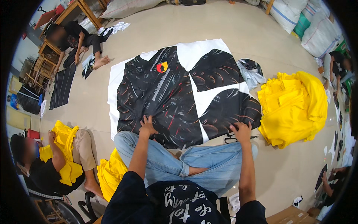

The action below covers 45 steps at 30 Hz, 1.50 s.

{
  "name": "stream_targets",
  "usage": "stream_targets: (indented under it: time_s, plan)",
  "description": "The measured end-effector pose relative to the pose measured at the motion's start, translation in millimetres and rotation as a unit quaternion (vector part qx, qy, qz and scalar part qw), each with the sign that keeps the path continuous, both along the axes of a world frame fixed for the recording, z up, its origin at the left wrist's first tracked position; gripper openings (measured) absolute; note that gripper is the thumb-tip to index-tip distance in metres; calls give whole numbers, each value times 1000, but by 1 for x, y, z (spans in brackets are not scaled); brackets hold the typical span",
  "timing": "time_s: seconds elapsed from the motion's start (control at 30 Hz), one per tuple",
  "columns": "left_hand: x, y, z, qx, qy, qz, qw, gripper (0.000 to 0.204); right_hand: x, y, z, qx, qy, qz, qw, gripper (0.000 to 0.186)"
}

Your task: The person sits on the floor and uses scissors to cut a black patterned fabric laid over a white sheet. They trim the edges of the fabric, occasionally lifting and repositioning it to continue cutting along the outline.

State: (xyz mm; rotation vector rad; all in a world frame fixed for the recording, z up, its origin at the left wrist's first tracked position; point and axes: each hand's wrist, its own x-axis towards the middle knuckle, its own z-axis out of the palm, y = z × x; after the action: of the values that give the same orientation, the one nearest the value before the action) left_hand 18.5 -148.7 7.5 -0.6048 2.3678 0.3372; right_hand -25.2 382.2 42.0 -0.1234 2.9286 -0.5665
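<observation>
Right now the person sits cross-legged on the floor with both hands pressed flat on the near edge of a large black printed fabric sheet spread out in front of the knees. The left hand rests with its fingers spread on the lower left part of the sheet; the right hand lies the same way at the lower right corner. Neither is clenched or pinching cloth as far as I can see: they look laid down open, palms on the fabric.

It looks like a smoothing or squaring-up step, with the sheet flattened against the white layer under it. Any next move, I judge, would call for keeping both near corners even so the printed panels do not skew, and for care with the ripples near the left hand.

Just beside the right hand a pair of black scissors lies on the floor, partly under the sheet's edge. A big heap of yellow cloth sits close to the sheet's right side, and a crumpled grey-white piece touches its upper right edge. More yellow cloth lies by the left knee, where a seated person handles yellow fabric. Another person sits farther off to the upper left.
</observation>
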Motion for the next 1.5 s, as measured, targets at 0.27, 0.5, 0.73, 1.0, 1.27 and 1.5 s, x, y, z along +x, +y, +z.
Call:
stream_targets:
  time_s: [0.27, 0.5, 0.73, 1.0, 1.27, 1.5]
  plan:
    - [-82, -14, 3, 106, 206, 24, 973, 102, -101, -41, -11, -108, 167, -48, 979, 27]
    - [-238, -7, -22, 36, 62, 29, 997, 145, -245, -87, -61, 126, -49, -56, 989, 88]
    - [-294, -27, -24, 139, 434, -2, 890, 100, -288, -76, -72, -120, 188, -27, 974, 67]
    - [-122, 21, -8, 51, 395, -65, 915, 108, -121, -63, -58, -22, 213, 10, 977, 45]
    - [-40, 18, 4, 80, 417, -28, 905, 116, -37, -50, 7, 17, 71, -206, 976, 37]
    - [-34, 104, -7, 164, 380, -127, 901, 97, 41, -55, -43, 144, -6, -206, 968, 30]
